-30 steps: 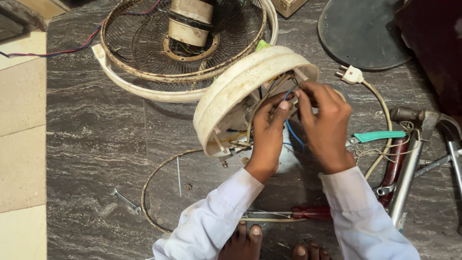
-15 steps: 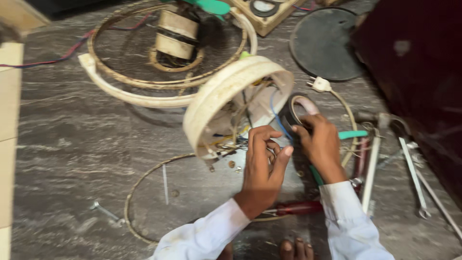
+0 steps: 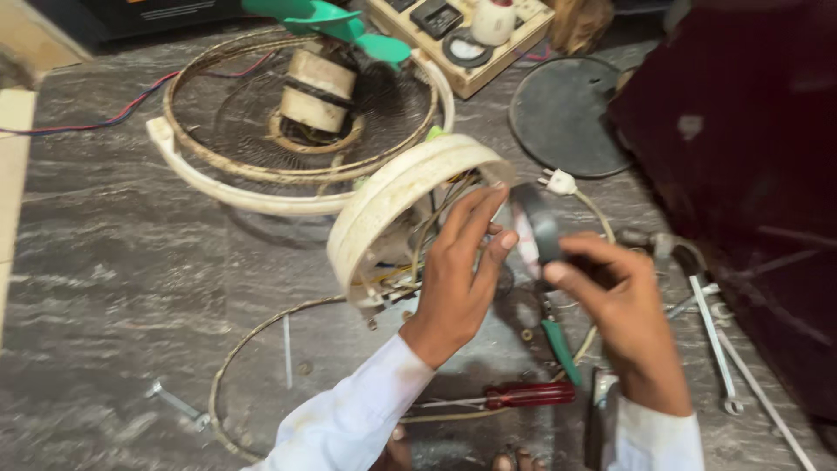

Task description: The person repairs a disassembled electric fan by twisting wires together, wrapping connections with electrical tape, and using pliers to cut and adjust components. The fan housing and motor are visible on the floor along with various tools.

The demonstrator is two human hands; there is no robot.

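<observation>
At frame centre, the left hand spreads open against the cream round housing. The right hand pinches a dark tape roll, blurred; wiring inside the housing is indistinct.

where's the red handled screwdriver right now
In the head view the red-handled screwdriver lies flat on the grey stone floor near the bottom edge, between the two forearms, just below the green-handled tool.

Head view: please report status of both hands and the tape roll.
Left hand open, fingers against cream fan housing. Right hand pinching black tape roll. Loose wires inside housing; red screwdriver on floor nearby.
</observation>
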